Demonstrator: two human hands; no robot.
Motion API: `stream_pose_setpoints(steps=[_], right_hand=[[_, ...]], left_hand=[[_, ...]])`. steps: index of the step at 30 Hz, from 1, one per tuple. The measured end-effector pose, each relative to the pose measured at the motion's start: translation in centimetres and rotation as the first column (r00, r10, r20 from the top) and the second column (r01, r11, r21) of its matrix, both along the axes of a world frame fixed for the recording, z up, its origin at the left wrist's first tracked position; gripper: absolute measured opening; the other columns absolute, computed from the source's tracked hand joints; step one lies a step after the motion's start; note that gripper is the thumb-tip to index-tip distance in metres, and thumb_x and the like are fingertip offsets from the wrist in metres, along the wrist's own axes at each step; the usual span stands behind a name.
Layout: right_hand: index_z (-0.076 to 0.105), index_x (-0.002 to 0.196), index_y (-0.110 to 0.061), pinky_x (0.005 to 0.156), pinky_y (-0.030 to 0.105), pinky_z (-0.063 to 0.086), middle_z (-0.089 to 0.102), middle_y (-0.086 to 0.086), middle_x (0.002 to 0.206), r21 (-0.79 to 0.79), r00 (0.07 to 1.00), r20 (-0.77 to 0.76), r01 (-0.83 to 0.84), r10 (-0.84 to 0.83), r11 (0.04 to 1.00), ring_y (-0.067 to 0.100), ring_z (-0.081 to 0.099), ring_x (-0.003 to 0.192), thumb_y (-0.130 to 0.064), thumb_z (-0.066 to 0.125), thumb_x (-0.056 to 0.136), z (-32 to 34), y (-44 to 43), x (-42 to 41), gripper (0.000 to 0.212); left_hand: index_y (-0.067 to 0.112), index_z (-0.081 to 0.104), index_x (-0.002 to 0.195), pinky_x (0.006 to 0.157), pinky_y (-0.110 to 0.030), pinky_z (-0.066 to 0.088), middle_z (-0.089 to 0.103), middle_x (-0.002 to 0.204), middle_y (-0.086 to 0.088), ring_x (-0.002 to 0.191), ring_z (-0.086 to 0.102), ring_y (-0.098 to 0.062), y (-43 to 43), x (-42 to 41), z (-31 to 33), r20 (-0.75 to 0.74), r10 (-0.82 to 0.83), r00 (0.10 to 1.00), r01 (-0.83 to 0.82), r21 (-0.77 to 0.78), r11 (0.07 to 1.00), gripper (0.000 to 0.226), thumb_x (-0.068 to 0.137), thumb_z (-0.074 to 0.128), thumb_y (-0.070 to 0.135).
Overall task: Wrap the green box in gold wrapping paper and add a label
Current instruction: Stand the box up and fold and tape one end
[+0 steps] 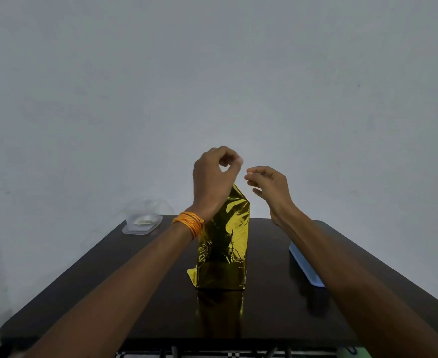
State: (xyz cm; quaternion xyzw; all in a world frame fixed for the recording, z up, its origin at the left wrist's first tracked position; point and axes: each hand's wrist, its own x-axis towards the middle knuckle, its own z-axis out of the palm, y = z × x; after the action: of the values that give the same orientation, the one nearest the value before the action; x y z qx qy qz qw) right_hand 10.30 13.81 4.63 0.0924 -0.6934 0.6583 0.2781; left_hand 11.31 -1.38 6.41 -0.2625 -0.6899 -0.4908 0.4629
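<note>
Gold-wrapped box (223, 244) stands upright on tabletop (114, 285), just below my hands. Left hand (212, 177): thumb and forefinger tips meet. Right hand (268, 186): fingers loosely curled. Cannot tell if either holds anything.

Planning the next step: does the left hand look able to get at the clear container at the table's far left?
Probably yes. The left hand hovers above the gold-wrapped box; the clear container sits to its left on the table, with nothing between.
</note>
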Motion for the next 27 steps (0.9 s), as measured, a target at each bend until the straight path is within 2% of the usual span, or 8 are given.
stream_pose_setpoints(steps=[5,10,13,16,19,21,24,27], right_hand=[[0.075,0.091,-0.018,0.092,0.037,0.055,0.075,0.001,0.095,0.013,0.986,0.011,0.164,-0.165,0.986,0.021,0.069,0.097,-0.016,0.065,0.089,-0.9,4.3,1.2,0.011],[0.074,0.088,-0.018,0.088,0.035,0.056,0.075,0.0,0.089,0.1,0.931,0.081,0.346,-0.355,0.933,0.017,0.068,0.09,-0.019,0.066,0.088,-2.9,10.6,3.1,0.008],[0.075,0.088,-0.011,0.074,0.028,0.051,0.074,0.005,0.09,0.224,0.875,0.138,0.429,-0.464,0.875,0.014,0.063,0.079,-0.018,0.067,0.088,-4.5,14.2,4.4,0.011],[0.068,0.077,0.001,0.06,0.028,0.04,0.067,0.019,0.079,0.33,0.776,0.283,0.473,-0.564,0.817,0.018,0.052,0.065,-0.025,0.068,0.087,-7.1,17.4,5.3,0.028],[0.067,0.071,-0.008,0.062,0.029,0.04,0.065,0.012,0.082,0.319,0.741,0.443,0.396,-0.505,0.861,0.017,0.05,0.067,-0.033,0.066,0.09,-9.6,18.7,5.8,0.032],[0.065,0.075,-0.012,0.059,0.025,0.037,0.06,0.003,0.078,0.259,0.743,0.526,0.323,-0.413,0.91,0.012,0.049,0.066,-0.035,0.063,0.094,-10.4,18.5,6.1,0.03],[0.065,0.092,-0.008,0.057,0.025,0.035,0.057,0.0,0.079,0.202,0.756,0.561,0.269,-0.336,0.942,0.011,0.049,0.067,-0.036,0.064,0.095,-10.9,17.8,5.5,0.028],[0.066,0.085,-0.006,0.054,0.025,0.036,0.06,0.006,0.079,0.138,0.769,0.563,0.274,-0.303,0.952,0.014,0.05,0.062,-0.028,0.069,0.091,-10.8,17.4,4.5,0.023]], left_hand=[[0.018,0.071,0.082,0.068,-0.026,0.052,0.068,0.077,0.007,0.075,0.062,-0.009,5.1,2.4,0.1,-0.046,-0.103,0.994,0.097,-0.126,0.987,0.004,0.086,0.07,0.02],[0.017,0.075,0.08,0.069,-0.032,0.055,0.07,0.074,0.005,0.072,0.064,-0.01,10.7,1.6,-2.6,0.229,-0.229,0.946,0.271,-0.173,0.947,0.007,0.084,0.071,0.022],[0.016,0.076,0.08,0.071,-0.031,0.056,0.073,0.078,0.003,0.076,0.067,-0.011,13.4,0.2,-5.3,0.397,-0.251,0.883,0.329,-0.143,0.933,0.009,0.083,0.069,0.021],[0.007,0.076,0.089,0.073,-0.023,0.052,0.072,0.087,-0.001,0.085,0.065,-0.013,15.8,-0.9,-8.5,0.59,-0.245,0.77,0.403,-0.15,0.903,0.01,0.084,0.068,0.01],[0.007,0.068,0.088,0.075,-0.036,0.051,0.061,0.088,-0.006,0.084,0.058,-0.02,17.6,-1.2,-11.6,0.713,-0.148,0.685,0.476,-0.285,0.832,0.012,0.08,0.076,0.012],[0.007,0.07,0.092,0.072,-0.035,0.049,0.064,0.091,-0.007,0.085,0.06,-0.022,18.6,-1.4,-13.3,0.737,-0.103,0.668,0.492,-0.333,0.805,0.025,0.076,0.083,0.021],[0.003,0.075,0.096,0.074,-0.036,0.053,0.071,0.095,-0.011,0.088,0.067,-0.026,19.2,-1.9,-15.1,0.73,-0.098,0.677,0.45,-0.304,0.84,0.035,0.073,0.086,0.026],[0.001,0.076,0.091,0.065,-0.03,0.05,0.069,0.085,-0.009,0.077,0.063,-0.021,19.1,-2.5,-15.7,0.72,-0.137,0.68,0.439,-0.25,0.863,0.034,0.072,0.088,0.026]])
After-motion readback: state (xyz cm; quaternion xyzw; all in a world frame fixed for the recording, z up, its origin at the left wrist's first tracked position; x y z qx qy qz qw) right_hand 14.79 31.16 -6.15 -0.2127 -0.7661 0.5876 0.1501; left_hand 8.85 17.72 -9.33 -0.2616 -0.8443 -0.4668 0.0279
